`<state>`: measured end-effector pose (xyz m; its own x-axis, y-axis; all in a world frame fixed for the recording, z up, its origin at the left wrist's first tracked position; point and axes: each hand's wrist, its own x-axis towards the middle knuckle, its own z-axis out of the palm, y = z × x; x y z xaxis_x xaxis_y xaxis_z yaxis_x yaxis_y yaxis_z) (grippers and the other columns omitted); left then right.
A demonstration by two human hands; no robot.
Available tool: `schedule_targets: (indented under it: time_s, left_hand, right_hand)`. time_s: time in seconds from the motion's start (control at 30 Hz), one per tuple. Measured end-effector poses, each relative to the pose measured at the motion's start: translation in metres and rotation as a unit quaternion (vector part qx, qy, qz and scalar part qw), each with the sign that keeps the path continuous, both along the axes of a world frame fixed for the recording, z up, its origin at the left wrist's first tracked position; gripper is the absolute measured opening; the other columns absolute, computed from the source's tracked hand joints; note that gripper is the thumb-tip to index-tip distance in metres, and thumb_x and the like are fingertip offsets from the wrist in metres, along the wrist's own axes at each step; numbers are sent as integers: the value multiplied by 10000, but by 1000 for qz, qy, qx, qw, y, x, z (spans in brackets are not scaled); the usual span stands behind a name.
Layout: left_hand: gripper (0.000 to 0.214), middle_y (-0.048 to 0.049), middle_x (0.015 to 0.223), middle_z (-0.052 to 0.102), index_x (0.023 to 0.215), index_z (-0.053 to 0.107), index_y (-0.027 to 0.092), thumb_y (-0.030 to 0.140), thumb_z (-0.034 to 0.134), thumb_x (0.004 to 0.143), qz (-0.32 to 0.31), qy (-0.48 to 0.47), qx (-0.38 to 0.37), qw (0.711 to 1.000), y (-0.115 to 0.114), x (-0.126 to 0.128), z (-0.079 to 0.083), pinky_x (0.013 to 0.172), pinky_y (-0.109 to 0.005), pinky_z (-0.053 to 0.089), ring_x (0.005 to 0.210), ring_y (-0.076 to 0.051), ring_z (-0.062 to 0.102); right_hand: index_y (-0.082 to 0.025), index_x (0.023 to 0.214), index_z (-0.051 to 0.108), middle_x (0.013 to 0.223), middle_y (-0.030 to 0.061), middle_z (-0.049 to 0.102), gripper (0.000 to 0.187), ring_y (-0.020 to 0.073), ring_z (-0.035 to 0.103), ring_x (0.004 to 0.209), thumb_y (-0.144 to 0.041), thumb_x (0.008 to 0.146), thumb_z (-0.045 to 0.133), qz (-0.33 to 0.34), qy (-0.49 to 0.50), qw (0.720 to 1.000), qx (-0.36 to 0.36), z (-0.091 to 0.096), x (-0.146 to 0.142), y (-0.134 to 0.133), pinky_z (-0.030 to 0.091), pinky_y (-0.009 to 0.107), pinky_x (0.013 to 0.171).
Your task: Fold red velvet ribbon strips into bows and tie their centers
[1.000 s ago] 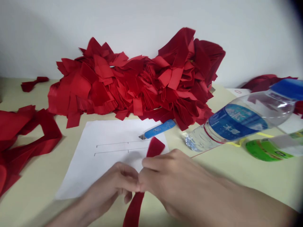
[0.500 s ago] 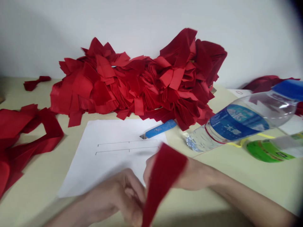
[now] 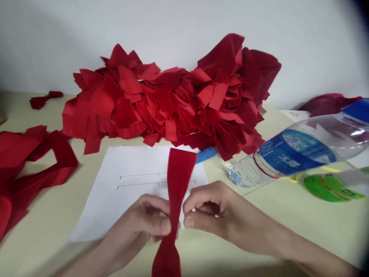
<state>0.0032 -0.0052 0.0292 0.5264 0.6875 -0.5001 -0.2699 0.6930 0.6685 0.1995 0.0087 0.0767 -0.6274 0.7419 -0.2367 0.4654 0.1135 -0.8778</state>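
Note:
My left hand (image 3: 147, 221) pinches a red velvet ribbon strip (image 3: 180, 173) at its gathered middle. The strip stands nearly upright, flaring out above and below the thumb. Close on its right side is my right hand (image 3: 215, 211), with thumb and index fingertips brought together. Anything thin between those fingertips is too small to make out. Beneath both hands lies a white paper sheet (image 3: 98, 200) with ruled, ticked lines. A blue utility knife (image 3: 206, 154) rests at the sheet's upper right, partly hidden behind the strip.
Against the wall sits a large heap of red ribbon pieces (image 3: 161, 104). Longer red strips (image 3: 62, 154) lie at left, near a small gathered piece (image 3: 44, 100). At right are a blue-labelled plastic bottle (image 3: 296, 150) on its side and a green-labelled bottle (image 3: 328, 186).
The ribbon strip has swung from a rightward lean to nearly upright. My right hand has come from behind it to its right side, fingers now visible. My left hand still holds the strip.

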Motion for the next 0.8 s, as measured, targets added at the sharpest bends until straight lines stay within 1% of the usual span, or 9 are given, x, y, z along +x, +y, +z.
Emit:
schedule_targets:
  time_s: [0.1,0.2,0.27,0.37,0.47,0.53,0.67,0.73,0.8]
  left_hand:
    - [107,3,483,569,585,739,150,169,738,480,-164,3,26,986,-5,1,-1,464,-242,258,455,-93,392]
    - [80,39,446,503,580,731,165,148,701,508,-276,70,56,957,-7,4,-2,460,-238,271,445,-92,394]
    - [61,60,400,413,496,678,157,120,659,540,-248,127,85,957,-6,6,-2,426,-231,227,406,-70,327]
    - [97,54,416,419,501,662,149,122,636,590,-95,174,87,976,0,6,-1,417,-230,190,418,-65,294]
    - [21,28,489,530,575,706,166,186,701,573,14,105,31,994,3,2,1,453,-224,238,466,-75,354]
    - [60,18,480,553,566,719,172,198,740,517,-12,36,19,999,2,-2,3,448,-229,234,451,-80,368]
    - [101,-6,556,607,646,754,188,155,714,559,-223,30,104,969,-5,-2,6,512,-251,321,549,-138,491]
    - [93,15,532,566,619,734,189,125,677,587,-265,106,133,949,-6,2,6,517,-247,319,558,-136,480]
    - [98,45,444,464,505,669,164,112,654,587,-211,192,136,949,-5,6,5,466,-235,249,478,-98,383]
  right_hand:
    - [-107,835,652,693,-12,534,154,70,437,582,-251,812,603,73,63,989,-114,-4,2,11,336,185,506]
    - [-132,811,685,623,-40,487,104,58,417,561,-200,810,606,151,6,986,-68,5,-4,9,321,173,504]
    - [-159,758,682,621,-39,508,132,66,444,590,-152,827,570,156,-66,985,33,11,-11,0,339,185,560]
    - [-138,729,644,699,5,565,197,95,470,621,-121,853,492,87,-135,971,179,13,-17,-14,349,229,593]
    - [-143,802,650,706,5,570,190,89,449,586,-169,880,479,4,-91,980,175,6,-12,-15,340,226,558]
    - [-154,830,661,705,-13,580,147,78,458,595,-210,866,530,-1,-19,997,68,1,-4,-7,357,203,565]
    - [-128,836,685,700,-14,599,134,69,490,593,-227,823,595,94,14,989,-111,2,-1,5,369,176,531]
    - [-159,787,694,682,-34,598,108,62,499,601,-177,821,593,130,-41,989,-53,7,-7,1,371,178,568]
    - [-165,723,674,700,-28,603,160,76,519,649,-121,827,560,118,-114,983,78,11,-15,-8,374,201,623]
